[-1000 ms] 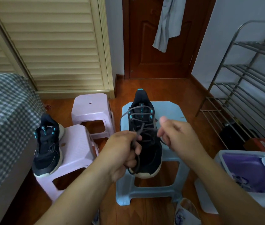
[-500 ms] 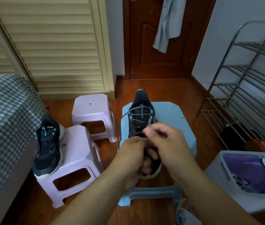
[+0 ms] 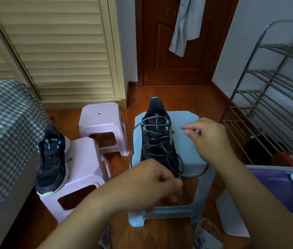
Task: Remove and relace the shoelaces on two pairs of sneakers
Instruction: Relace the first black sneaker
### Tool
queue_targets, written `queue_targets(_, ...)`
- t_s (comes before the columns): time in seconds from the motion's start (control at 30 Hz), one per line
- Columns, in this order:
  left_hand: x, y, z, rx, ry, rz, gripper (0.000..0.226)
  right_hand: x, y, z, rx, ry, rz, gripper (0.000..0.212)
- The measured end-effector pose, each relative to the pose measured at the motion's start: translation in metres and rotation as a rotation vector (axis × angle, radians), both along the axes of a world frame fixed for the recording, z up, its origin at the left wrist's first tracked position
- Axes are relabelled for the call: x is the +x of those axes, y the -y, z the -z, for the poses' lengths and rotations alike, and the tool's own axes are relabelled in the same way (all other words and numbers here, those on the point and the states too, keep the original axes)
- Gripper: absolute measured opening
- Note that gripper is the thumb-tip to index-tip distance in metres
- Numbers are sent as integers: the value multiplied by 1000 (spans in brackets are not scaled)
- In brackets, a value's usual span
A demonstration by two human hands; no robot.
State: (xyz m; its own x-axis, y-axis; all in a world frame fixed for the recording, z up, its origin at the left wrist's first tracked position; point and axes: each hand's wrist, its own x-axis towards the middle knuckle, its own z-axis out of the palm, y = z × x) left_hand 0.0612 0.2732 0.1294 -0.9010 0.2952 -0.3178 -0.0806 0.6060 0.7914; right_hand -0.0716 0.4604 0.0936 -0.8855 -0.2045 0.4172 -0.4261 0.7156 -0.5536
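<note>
I see the black sneaker (image 3: 157, 139) with teal eyelets sitting on the blue stool (image 3: 187, 151), toe toward me, its dark shoelace (image 3: 161, 148) crossed loosely through the eyelets. 1 loose end runs off the near right side of the shoe and curves up across the stool. My left hand (image 3: 149, 184) hovers at the toe end, fingers curled in a narrow grip where the lace gathers; I cannot tell for certain that it holds the lace. My right hand (image 3: 206, 139) is out to the right of the shoe over the stool top, thumb and fingertips pinching a lace end. A second black sneaker (image 3: 52, 159) stands on the nearer pink stool (image 3: 82, 169) to the left, with another pink stool (image 3: 102, 121) behind. A metal rack (image 3: 275, 97) stands at right.
</note>
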Motion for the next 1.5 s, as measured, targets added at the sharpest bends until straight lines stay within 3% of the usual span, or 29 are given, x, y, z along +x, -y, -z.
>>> queue_targets(0.07,-13,6,15,-107,-328,-236,19,3,14,6,0,-7,-149,14)
queue_targets(0.13,-30,13,33,-230,-628,-432,24,3,22,10,1,-34,-179,8)
queue_targets(0.2,-41,15,48,-261,-707,-447,32,3,28,14,30,-47,-164,9)
queue_targets(0.4,-42,5,61,-383,-705,-318,38,5,40,15,148,-97,-191,8)
queue_targets(0.5,-42,6,60,-350,-696,-312,39,7,43,17,143,-117,-181,8)
queue_targets(0.67,-45,10,60,-113,-643,-513,28,11,51,25,-40,74,-50,13)
queue_targets(0.77,-50,13,60,-155,-680,-560,18,16,60,27,-126,125,20,8)
queue_targets(0.87,-57,13,61,-259,-786,-547,12,22,64,27,-73,16,57,7)
queue_targets(1.0,-59,6,57,-324,-772,-563,14,23,63,25,117,-242,-2,14)
queue_targets(1.23,-57,0,55,-322,-727,-585,23,18,54,28,180,-226,-79,28)
queue_targets(1.37,-60,4,52,-201,-662,-629,31,17,58,19,158,-210,-111,24)
queue_targets(1.5,-63,10,54,-74,-579,-655,20,16,59,17,179,-185,-160,28)
